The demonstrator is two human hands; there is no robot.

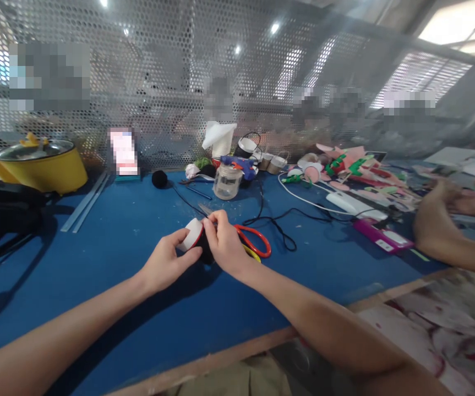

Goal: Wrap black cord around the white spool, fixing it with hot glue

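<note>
My left hand [173, 256] grips a small round cup-like piece [191, 234], white above a thin red line and black below. The piece is tilted and partly covered by my fingers. My right hand [225, 242] is closed in a pinch at its upper right side, where a strand of black yarn [185, 202] reaches the fingertips. That strand comes from a black yarn ball [159, 179] on the table. Scissors with red and yellow handles [257, 242] lie by my right hand, their blades showing beyond it.
A clear jar [227, 182] and a blue glue gun [241, 165] stand behind my hands. Black cable [278, 220] runs to the right, near a white power strip [355, 204] and purple box [381, 236]. A yellow pot [41, 168] is left. Another person's arms [447, 220] are right.
</note>
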